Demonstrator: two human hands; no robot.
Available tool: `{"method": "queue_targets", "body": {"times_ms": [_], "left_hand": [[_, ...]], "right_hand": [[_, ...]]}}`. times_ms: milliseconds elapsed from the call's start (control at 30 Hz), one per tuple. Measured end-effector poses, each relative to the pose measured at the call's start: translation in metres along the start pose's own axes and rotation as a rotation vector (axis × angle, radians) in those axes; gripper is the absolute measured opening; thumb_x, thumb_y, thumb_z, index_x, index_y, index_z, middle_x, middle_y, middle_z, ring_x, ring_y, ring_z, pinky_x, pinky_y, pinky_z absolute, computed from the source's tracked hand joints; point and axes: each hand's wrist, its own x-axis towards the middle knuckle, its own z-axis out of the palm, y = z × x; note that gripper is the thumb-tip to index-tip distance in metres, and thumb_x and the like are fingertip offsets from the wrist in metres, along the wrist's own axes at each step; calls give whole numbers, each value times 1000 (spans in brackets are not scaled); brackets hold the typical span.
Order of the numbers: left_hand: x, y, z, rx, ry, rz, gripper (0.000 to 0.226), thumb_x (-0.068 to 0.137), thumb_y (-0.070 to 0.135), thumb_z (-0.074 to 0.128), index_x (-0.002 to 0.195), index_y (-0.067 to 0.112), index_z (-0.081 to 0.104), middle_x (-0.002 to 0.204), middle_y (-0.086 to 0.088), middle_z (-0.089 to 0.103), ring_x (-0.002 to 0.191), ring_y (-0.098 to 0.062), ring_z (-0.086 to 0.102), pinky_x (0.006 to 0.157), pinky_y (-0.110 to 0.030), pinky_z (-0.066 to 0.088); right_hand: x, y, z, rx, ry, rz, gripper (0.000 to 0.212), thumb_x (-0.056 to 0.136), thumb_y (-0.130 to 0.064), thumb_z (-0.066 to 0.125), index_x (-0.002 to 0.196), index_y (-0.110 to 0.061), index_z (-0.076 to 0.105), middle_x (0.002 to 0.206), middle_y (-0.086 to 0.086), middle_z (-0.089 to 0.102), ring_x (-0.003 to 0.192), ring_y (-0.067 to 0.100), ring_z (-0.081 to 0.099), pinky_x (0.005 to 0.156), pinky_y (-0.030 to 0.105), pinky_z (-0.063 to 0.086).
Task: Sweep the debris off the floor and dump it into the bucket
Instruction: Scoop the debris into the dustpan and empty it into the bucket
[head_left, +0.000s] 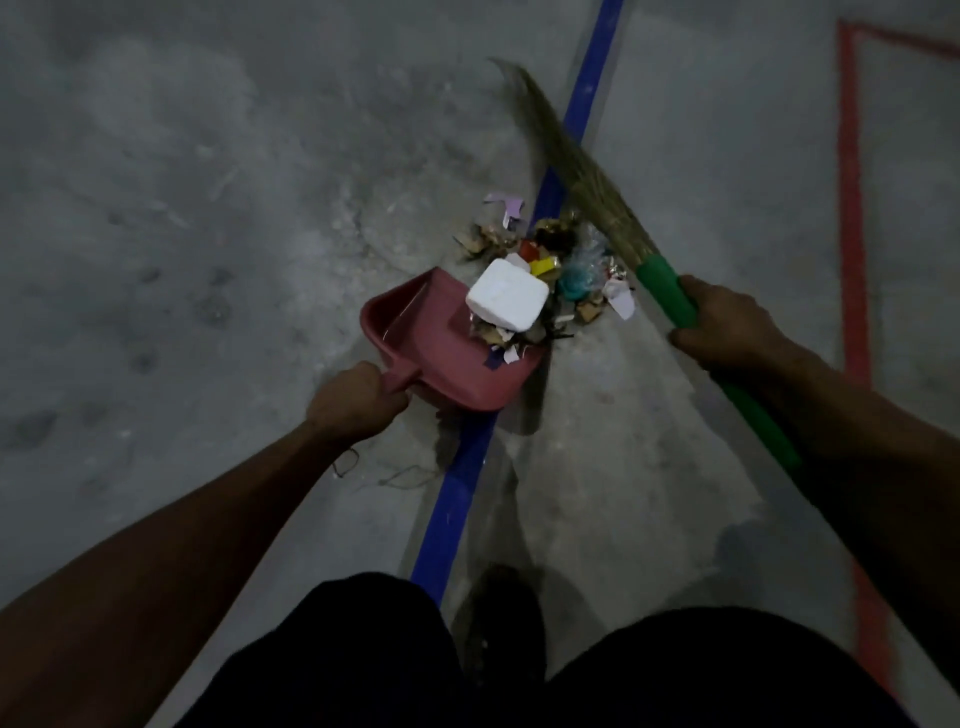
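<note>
Dark knees (363, 654); left grip (353, 402) grasps dustpan (415, 338), right (727, 327) broom (667, 299), debris (550, 260) between.

Inspector A: Any legible text, labels, brand marks or numbers on record?

Inspector B: None. The view is dim and blurred. The scraps and wrappers in the debris pile (550, 260) carry colour only; any print on them is too small to read. The white block (506, 301) shows a plain face.

Inspector A: Floor markings?

Inspector B: A blue line (457, 499) and a red outline (852, 208) on the floor, neither bearing characters.
</note>
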Motion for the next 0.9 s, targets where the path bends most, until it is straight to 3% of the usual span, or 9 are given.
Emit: {"method": "queue_targets", "body": {"times_ms": [67,167,300,367,467,600,733,900], "left_hand": [[16,-5,2,14,33,8,36,89,46,58,73,15,48,70,0,50,62,-16,52,48,-23,32],[36,-8,4,-11,37,22,35,87,45,60,70,16,50,66,1,53,57,-15,55,46,-22,33],[50,1,3,-105,49,30,33,86,39,65,67,15,52,54,0,54,27,-3,48,28,-13,27],[53,8,-1,-153,52,54,32,86,37,66,68,16,50,55,-1,54,24,-1,46,25,-11,25],[53,14,-6,-162,45,62,31,86,38,67,70,19,49,59,-1,56,25,-4,48,26,-10,27],[59,11,-9,-111,44,35,28,86,40,65,72,19,52,61,-1,59,34,-5,51,27,-12,29],[61,3,-2,17,103,72,31,88,46,59,74,19,53,69,0,57,56,-12,57,44,-21,38],[61,-16,-4,118,186,186,30,90,49,58,89,19,59,76,1,54,63,-13,51,51,-25,34]], "right_hand": [[12,-3,15,-9,-55,-9,62,85,-12,61,143,-15,39,122,19,58,82,30,61,72,40,54],[13,2,41,-66,-47,-54,70,85,-13,61,149,-18,35,122,19,59,76,25,55,66,32,46],[-9,16,64,-146,-15,-110,74,85,-16,63,151,-23,31,125,19,60,94,31,59,70,29,42],[-24,18,73,-135,-24,-111,74,85,-18,63,151,-27,30,118,16,61,84,27,55,67,29,42],[-48,17,85,-155,-56,-122,76,87,-22,60,153,-31,23,111,9,56,80,19,48,63,29,39],[-76,16,104,-190,-36,-155,73,90,-30,53,153,-35,17,104,2,48,83,21,52,65,30,40],[-95,29,110,-172,6,-144,74,91,-36,53,153,-38,13,97,-5,38,78,17,47,64,29,37],[-97,63,91,-104,100,-61,81,86,-36,63,154,-35,18,114,6,54,100,30,59,75,32,43]]}}
